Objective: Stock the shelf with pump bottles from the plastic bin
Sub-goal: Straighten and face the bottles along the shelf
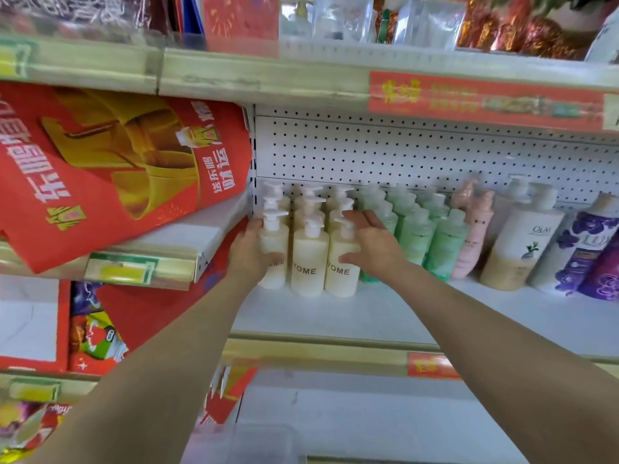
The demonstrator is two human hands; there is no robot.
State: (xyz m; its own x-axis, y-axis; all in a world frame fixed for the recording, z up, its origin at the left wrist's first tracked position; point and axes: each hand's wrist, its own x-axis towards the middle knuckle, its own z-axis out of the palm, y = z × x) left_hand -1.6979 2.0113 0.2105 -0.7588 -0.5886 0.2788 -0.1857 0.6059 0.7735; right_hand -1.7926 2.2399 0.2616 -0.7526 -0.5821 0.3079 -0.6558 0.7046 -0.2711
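Head view: both hands grasp the front row of cream plastic pump bottles (310, 262) lettered YOME, which stand on the white metal shelf (368, 316).
The left hand (249, 252) wraps the bottle at its end and the right hand (368, 249) clasps the one at the other end, thumb in front. Best to slide them back evenly, labels forward, without nudging the pale green pump bottles (415, 229) just beyond the right hand. Below the forearms a blurred clear shape may be the plastic bin (261, 443). The rear bottles are mostly hidden.
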